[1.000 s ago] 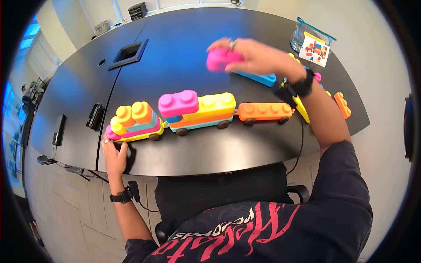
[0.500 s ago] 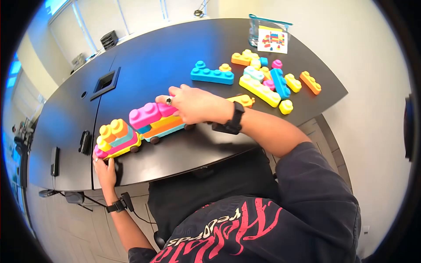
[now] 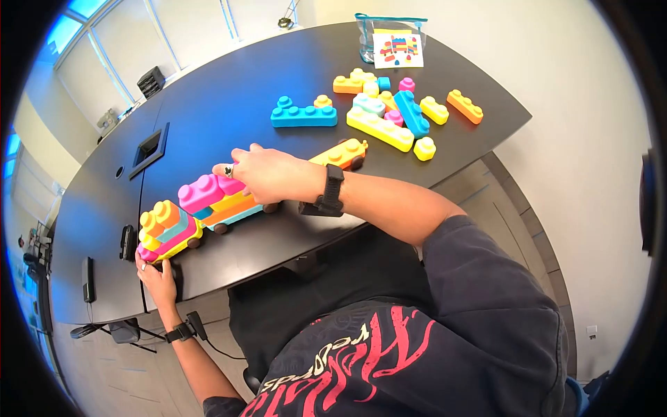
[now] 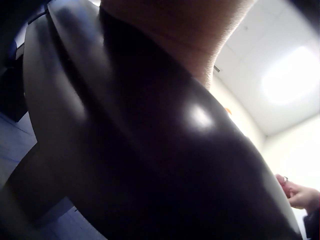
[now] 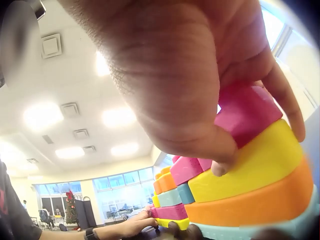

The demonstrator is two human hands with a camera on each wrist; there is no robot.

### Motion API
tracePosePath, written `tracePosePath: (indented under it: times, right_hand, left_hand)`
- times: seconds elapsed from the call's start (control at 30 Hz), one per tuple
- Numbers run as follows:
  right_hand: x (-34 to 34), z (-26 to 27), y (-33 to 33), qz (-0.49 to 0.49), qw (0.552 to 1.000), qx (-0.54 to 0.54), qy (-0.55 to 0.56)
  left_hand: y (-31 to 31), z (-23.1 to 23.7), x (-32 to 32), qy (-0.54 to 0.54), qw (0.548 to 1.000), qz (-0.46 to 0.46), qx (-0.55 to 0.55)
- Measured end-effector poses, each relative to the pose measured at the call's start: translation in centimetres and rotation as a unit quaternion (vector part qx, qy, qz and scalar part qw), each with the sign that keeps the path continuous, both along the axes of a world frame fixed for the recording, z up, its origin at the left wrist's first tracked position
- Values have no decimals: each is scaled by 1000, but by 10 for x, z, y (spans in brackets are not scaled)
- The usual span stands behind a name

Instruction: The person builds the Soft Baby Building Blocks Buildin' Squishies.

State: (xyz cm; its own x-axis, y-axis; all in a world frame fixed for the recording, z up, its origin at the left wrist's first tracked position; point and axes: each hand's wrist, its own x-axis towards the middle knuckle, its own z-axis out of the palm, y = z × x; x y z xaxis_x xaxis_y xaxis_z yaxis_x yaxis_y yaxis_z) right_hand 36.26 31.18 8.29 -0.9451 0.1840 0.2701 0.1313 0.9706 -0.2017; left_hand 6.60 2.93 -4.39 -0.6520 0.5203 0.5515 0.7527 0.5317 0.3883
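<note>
Near the edge of a dark, glossy surface [image 3: 229,90] stands a toy train [image 3: 240,208]. The right hand [image 3: 281,174] pinches a pink block [image 3: 229,185] at its top; the left hand [image 3: 160,281] touches its front, its hold unclear. Beyond lie loose blocks [image 3: 379,130]; farther off, pale walls [image 3: 577,90], bright windows [image 5: 125,188] and a Christmas tree [image 5: 70,207].

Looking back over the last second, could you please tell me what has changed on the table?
The right hand has brought a pink block from mid-air back toward the person and down onto the yellow block of the middle car, still gripping it. The left hand stays at the leftmost car.
</note>
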Motion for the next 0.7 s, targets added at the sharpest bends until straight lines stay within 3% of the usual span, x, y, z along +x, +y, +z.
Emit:
tracePosePath:
  times: [0.17,0.23,0.3,0.43,0.5,0.57,0.7]
  right_hand:
    - [9,9,21,73,994,-75,20]
    - [3,11,58,26,978,-125,162]
    - [8,32,101,-83,978,-147,120]
    - [-8,-14,215,-158,979,-7,-131]
    - [3,-21,208,-228,953,19,-199]
    - [2,-30,214,-211,945,37,-247]
    - [5,-22,208,-186,954,115,-204]
  left_hand:
    - [0,6,7,-1,1000,3,-13]
    - [1,8,7,-12,1000,17,-18]
    - [-2,0,1,52,998,0,-44]
    - [0,11,15,-29,999,7,-17]
    - [-1,4,6,-17,1000,8,-21]
    - [1,11,14,-34,999,21,-24]
    - [0,9,13,-10,1000,12,-25]
